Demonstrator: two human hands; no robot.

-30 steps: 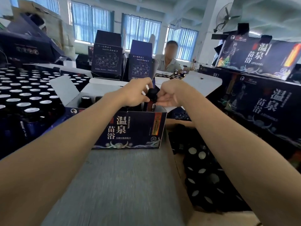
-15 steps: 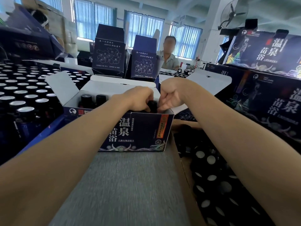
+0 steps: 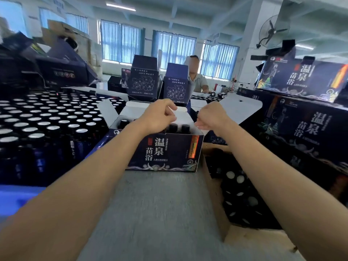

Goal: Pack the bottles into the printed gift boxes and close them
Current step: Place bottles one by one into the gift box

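While both arms reached out over the grey table (image 3: 160,213), the left hand (image 3: 160,117) was above the open top of the printed gift box (image 3: 163,151). Its fingers were curled, and the tips were right at the top edge of the box's white back flap (image 3: 181,117). I could not tell if they pinched the flap or only touched it. The right hand (image 3: 212,115) was at the right top corner of the gift box. Its fingers were curled too and pointed at that corner, but I could not tell if they held anything.

Between the two hands, dark bottle caps (image 3: 173,127) stuck up inside the gift box. The bottles stood upright in it, and the box was not closed. Another white flap (image 3: 106,112) stuck up at the left end of the gift box.

Left of the gift box stood many dark bottles with shiny silver caps (image 3: 54,123), in rows. Right of the gift box, lower down, a brown carton (image 3: 212,185) held more dark bottles. Further right of the gift box, more printed boxes (image 3: 305,129) were stacked up. Behind the gift box stood two tall blue boxes (image 3: 144,81) with their tops open. Behind them a person (image 3: 197,80) sat at the table.
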